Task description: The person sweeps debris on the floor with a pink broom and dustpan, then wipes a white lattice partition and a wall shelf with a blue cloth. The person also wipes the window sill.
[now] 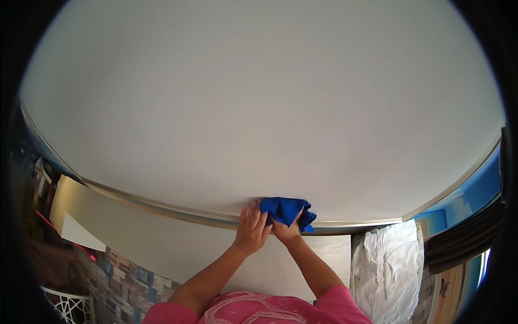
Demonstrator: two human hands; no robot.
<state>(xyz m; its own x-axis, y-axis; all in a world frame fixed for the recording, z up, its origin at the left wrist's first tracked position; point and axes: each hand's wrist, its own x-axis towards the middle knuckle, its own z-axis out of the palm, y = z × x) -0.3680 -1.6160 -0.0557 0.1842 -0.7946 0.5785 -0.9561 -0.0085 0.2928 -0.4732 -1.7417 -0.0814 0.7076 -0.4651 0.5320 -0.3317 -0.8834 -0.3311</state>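
A crumpled blue cloth [285, 208] lies against the pale molding [356, 222] where the white ceiling [259, 101] meets the wall. My right hand [287, 233] grips the cloth from below, and its folds hide part of the fingers. To the left of it, my left hand [251, 233] is raised with its fingers extended towards the molding. The fingers on that side meet the cloth's left edge, and none of the cloth shows inside the palm. Both forearms reach up from pink sleeves.
Below the molding stands a pale, wood-grain cabinet [323, 255]. White fabric [384, 267] hangs at its right, with a dark curtain [461, 239] farther right. A white lattice piece [71, 305] stands at lower left, near the patchwork-patterned surface [133, 279].
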